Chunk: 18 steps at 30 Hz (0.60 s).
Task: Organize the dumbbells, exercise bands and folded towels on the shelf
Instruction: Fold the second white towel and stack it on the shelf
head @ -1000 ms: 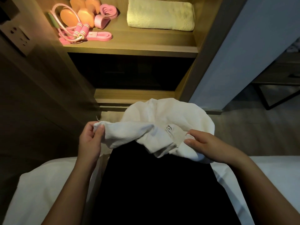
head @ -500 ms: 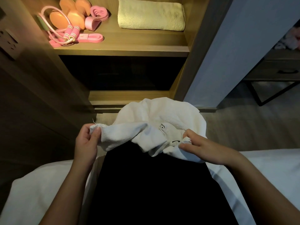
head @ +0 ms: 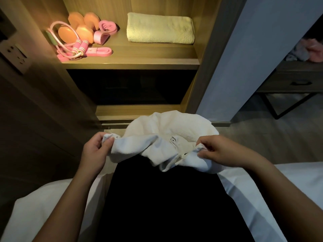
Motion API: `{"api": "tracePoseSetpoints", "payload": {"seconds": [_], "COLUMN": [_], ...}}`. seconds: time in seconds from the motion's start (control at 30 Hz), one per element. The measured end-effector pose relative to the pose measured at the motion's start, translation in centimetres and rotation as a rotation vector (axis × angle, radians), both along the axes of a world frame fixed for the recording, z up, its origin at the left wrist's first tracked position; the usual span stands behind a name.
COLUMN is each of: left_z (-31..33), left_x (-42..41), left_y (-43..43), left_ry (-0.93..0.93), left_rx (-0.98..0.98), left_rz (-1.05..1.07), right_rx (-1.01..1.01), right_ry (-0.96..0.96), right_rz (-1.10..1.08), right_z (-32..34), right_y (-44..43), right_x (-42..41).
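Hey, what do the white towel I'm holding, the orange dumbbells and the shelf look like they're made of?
White towel: soft looped terry cloth, likely cotton; it bunches limply between both hands.
Orange dumbbells: smooth matte coating, probably vinyl or neoprene; the core is hidden.
Shelf: wood-grain board, maybe laminate, with a dull satin surface.

A single head-worn wide-angle camera looks forward and steeply down from the seated person's eye level, close over both forearms and a dark lap at frame bottom. It faces a lit wooden shelf (head: pixel 132 62) in the upper frame, with edges bowed by the lens.
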<state>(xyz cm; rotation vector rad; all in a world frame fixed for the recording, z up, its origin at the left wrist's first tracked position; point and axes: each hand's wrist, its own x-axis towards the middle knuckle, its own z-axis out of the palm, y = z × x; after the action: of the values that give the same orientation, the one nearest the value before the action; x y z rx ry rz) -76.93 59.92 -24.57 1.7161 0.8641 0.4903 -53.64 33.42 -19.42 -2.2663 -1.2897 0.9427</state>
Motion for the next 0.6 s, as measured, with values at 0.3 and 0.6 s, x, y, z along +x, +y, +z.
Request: {"api": "tracePoseSetpoints", "payload": {"seconds": [0.3, 0.6], "left_z": [-0.8, 2.4], "left_x": [0.1, 2.4], "left_y": [-1.0, 2.1], "left_ry": [0.033, -0.06], "left_rx": [-0.017, 0.126], "left_rz": [0.009, 0.068], "right_rx": [-0.031, 0.313], "right_ry": [0.087, -0.263], "right_rz": [-0.024, -0.273], "right_z": [-2.0, 1.4], "right_y": [-0.4, 1.4], "right_x": [-3.8, 1.9]}}
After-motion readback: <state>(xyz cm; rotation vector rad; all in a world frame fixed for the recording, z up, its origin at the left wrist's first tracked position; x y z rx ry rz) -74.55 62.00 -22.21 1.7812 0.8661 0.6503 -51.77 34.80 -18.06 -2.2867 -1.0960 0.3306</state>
